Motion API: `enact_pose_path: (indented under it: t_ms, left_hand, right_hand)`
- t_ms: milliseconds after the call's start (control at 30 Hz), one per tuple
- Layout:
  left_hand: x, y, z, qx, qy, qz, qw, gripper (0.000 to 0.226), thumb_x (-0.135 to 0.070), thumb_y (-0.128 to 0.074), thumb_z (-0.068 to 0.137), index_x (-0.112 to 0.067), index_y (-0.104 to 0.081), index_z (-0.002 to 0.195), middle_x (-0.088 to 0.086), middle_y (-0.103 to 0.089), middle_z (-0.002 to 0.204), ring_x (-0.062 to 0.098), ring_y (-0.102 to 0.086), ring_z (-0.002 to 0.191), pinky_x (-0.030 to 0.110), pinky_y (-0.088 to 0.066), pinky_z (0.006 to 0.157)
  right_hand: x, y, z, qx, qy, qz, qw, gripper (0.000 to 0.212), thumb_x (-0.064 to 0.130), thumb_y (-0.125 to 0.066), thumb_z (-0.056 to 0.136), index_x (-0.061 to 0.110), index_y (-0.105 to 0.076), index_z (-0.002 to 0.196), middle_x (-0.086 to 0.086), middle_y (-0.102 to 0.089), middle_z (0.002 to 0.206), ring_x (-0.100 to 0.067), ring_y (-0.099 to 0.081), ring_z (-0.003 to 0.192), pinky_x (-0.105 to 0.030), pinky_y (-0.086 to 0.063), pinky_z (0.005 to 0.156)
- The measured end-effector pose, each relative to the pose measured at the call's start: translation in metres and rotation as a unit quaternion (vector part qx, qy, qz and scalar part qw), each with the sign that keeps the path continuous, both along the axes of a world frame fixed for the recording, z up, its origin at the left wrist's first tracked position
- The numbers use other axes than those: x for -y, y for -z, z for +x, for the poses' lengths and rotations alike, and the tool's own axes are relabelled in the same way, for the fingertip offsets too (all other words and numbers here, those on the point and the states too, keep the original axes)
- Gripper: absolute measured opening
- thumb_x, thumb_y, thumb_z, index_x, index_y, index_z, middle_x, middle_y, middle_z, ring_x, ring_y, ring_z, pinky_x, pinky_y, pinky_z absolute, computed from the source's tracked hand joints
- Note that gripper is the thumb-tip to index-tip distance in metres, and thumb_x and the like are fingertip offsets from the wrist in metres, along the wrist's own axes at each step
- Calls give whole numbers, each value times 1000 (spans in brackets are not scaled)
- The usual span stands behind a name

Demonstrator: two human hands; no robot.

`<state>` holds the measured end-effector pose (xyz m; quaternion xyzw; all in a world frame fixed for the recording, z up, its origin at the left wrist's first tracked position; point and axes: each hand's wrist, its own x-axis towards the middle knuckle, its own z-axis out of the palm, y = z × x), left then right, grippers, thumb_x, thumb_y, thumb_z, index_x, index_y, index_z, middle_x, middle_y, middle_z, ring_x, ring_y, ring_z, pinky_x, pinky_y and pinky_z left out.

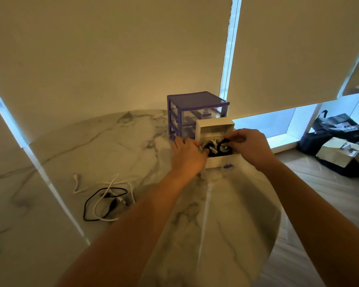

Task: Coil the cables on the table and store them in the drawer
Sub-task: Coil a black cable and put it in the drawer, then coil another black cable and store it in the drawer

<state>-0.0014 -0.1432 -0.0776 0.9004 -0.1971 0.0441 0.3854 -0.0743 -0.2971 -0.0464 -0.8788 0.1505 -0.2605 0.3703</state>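
A small purple drawer unit point(197, 100) stands at the far side of the round marble table point(122, 146). Its bottom drawer point(220, 161) is pulled out toward me and holds several coiled cables, black and silver-white. My right hand point(251, 148) pinches a black coiled cable point(223, 142) over the drawer's right half. My left hand point(188, 155) rests on the drawer's left edge with its fingers pressed on the coils inside. A loose white cable point(80, 188) and a loose black cable point(87, 206) lie tangled on the table at the left.
A white open box point(215, 126) sits between the drawer unit and the pulled-out drawer. Roller blinds cover the windows behind. Dark bags and a cardboard box point(338, 154) lie on the wooden floor at the right, past the table's edge.
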Motion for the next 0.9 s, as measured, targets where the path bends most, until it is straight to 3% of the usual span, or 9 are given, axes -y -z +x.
enact_pose_path:
  t_ms: [100,233,400,533,667,800,900]
  left_hand:
    - [-1,3,0,8,-3,-2,1000,45,-48,-60,88,-18,-54,121,5,-33,131,23,-27,126,38,-39,104]
    - [-2,3,-1,6,0,-6,1000,45,-49,-59,88,-19,-53,121,5,-33,130,22,-27,125,38,-38,104]
    - [-2,4,-2,3,6,-25,1000,43,-47,-59,89,-20,-51,121,5,-32,130,23,-27,125,38,-37,104]
    - [-3,3,-5,1,3,-24,1000,43,-47,-58,90,-19,-53,122,5,-32,133,23,-26,128,36,-37,104]
    - [-11,-4,-7,-5,19,4,1000,41,-47,-54,93,-22,-56,125,6,-33,136,24,-25,131,36,-34,105]
    - [-32,-14,-5,26,32,1,999,29,-44,-51,95,-29,-64,117,2,-50,127,21,-38,124,34,-39,98]
    - [-57,-24,0,50,10,-21,998,23,-42,-54,94,-29,-66,109,-3,-63,113,14,-57,101,34,-49,87]
  right_hand:
    - [1,1,1,-11,-3,-46,999,23,4,-66,87,13,-72,107,-3,-68,107,-10,-57,89,-5,-37,70]
    - [5,3,1,-45,-5,-98,994,25,7,-67,86,17,-71,109,-2,-69,107,-10,-55,87,-20,-40,79]
    - [3,9,0,-47,3,-128,991,25,7,-64,89,18,-69,111,-2,-68,111,-9,-53,88,-22,-39,81]
    - [1,13,-2,-52,16,-136,989,27,10,-59,93,20,-68,116,-2,-66,118,-10,-52,94,-23,-41,89]
    - [-4,14,-5,-55,52,-139,987,30,24,-55,96,25,-63,125,-4,-61,126,-21,-56,110,-35,-44,99]
    - [-24,11,-7,-6,88,-157,984,27,26,-55,96,24,-64,122,-3,-62,124,-21,-53,112,-33,-44,93]
    - [-56,9,-3,62,79,-136,986,21,27,-60,93,22,-69,111,-1,-66,114,-18,-56,105,-36,-51,92]
